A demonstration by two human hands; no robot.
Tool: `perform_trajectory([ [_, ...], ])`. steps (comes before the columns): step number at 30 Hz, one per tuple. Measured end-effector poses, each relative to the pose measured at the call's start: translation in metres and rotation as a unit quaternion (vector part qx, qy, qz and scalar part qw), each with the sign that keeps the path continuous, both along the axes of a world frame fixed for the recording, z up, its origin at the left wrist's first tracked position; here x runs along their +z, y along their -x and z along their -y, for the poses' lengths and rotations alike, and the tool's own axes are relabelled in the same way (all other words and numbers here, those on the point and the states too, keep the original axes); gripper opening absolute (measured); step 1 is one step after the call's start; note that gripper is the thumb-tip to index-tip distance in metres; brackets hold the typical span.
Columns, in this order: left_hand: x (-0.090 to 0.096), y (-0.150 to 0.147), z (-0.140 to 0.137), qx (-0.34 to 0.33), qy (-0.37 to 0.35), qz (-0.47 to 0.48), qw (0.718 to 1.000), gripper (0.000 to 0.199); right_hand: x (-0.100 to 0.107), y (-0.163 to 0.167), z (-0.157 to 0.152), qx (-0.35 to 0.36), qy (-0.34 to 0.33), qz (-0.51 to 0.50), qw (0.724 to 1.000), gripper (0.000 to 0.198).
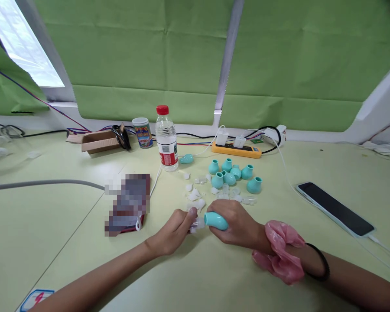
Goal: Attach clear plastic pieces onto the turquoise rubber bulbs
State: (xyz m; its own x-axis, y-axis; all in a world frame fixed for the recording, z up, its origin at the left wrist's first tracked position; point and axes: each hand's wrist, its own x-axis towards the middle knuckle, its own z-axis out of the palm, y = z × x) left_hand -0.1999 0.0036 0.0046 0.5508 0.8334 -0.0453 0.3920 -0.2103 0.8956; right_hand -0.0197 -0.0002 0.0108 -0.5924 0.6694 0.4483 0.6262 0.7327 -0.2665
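My right hand (238, 222) is wrapped round a teal squeeze bulb (216, 220), its open mouth turned to the left. Pinched in my left hand (171, 233) is a clear plastic tube piece (198, 223), which points at the bulb's mouth. Whether tube and bulb touch, I cannot make out. Just beyond my hands lie several white translucent tips (194, 195) and several short clear tube pieces (248, 200). Behind these is a group of teal bulbs (254, 185), some upright and some on their sides. One more teal bulb (186, 159) lies beside the bottle.
A red-capped water bottle (167, 147) and a printed can (142, 132) stand at the back. Nearby are an open cardboard box (100, 141) and an orange power strip (237, 150) with cables. Phones lie left (130, 203) and right (334, 208) on the yellowish table (84, 260).
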Motion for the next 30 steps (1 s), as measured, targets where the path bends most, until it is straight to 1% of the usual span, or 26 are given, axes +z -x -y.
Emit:
perform_trajectory([
  [3, -0.005, -0.003, 0.004, 0.089, -0.080, -0.037, 0.992, 0.046, -0.005, 0.006, 0.005, -0.002, -0.024, 0.030, 0.999, 0.007],
  [5, -0.008, -0.002, 0.005, 0.118, -0.136, -0.056, 0.982, 0.046, -0.007, 0.009, 0.008, -0.016, -0.058, 0.055, 0.997, 0.007],
  [6, -0.009, -0.002, 0.005, 0.118, -0.167, -0.071, 0.976, 0.046, -0.008, 0.011, 0.009, -0.028, -0.079, 0.070, 0.994, 0.007],
  [8, -0.009, 0.001, 0.003, 0.096, -0.238, -0.114, 0.960, 0.050, -0.008, 0.015, 0.010, -0.051, -0.119, 0.098, 0.987, 0.006],
  [9, -0.009, 0.003, 0.002, 0.077, -0.281, -0.135, 0.947, 0.053, -0.008, 0.016, 0.010, -0.057, -0.128, 0.104, 0.985, 0.006],
  [10, -0.009, 0.005, 0.001, 0.059, -0.325, -0.152, 0.932, 0.057, -0.009, 0.018, 0.010, -0.058, -0.122, 0.100, 0.986, 0.006],
  [11, -0.008, 0.007, 0.000, 0.043, -0.361, -0.166, 0.917, 0.061, -0.009, 0.020, 0.010, -0.053, -0.099, 0.085, 0.990, 0.006],
  [12, -0.007, 0.008, -0.001, 0.028, -0.388, -0.177, 0.904, 0.063, -0.009, 0.022, 0.009, -0.045, -0.060, 0.059, 0.995, 0.006],
  [14, -0.005, 0.010, -0.002, 0.004, -0.409, -0.197, 0.891, 0.065, -0.008, 0.025, 0.009, -0.026, 0.049, -0.005, 0.998, 0.006],
  [15, -0.004, 0.010, -0.002, -0.006, -0.406, -0.207, 0.890, 0.064, -0.007, 0.026, 0.009, -0.020, 0.109, -0.038, 0.993, 0.006],
  [17, -0.003, 0.010, -0.002, -0.028, -0.402, -0.220, 0.888, 0.062, -0.004, 0.029, 0.008, -0.012, 0.214, -0.089, 0.973, 0.009],
  [21, 0.000, 0.011, -0.002, -0.061, -0.425, -0.207, 0.879, 0.058, -0.002, 0.031, 0.006, 0.008, 0.380, -0.152, 0.912, 0.013],
  [23, 0.003, 0.010, -0.001, -0.063, -0.424, -0.192, 0.883, 0.056, -0.004, 0.031, 0.005, 0.019, 0.453, -0.165, 0.876, 0.015],
  [25, 0.004, 0.010, -0.001, -0.064, -0.415, -0.178, 0.890, 0.054, -0.006, 0.030, 0.004, 0.018, 0.529, -0.170, 0.831, 0.015],
  [27, 0.005, 0.010, 0.001, -0.069, -0.408, -0.165, 0.895, 0.051, -0.005, 0.029, 0.006, 0.015, 0.601, -0.179, 0.779, 0.015],
  [28, 0.005, 0.010, 0.002, -0.071, -0.404, -0.156, 0.898, 0.050, -0.003, 0.028, 0.007, 0.016, 0.626, -0.183, 0.758, 0.015],
  [30, 0.005, 0.011, 0.005, -0.076, -0.393, -0.114, 0.909, 0.046, 0.003, 0.028, 0.010, 0.021, 0.649, -0.189, 0.736, 0.016],
])
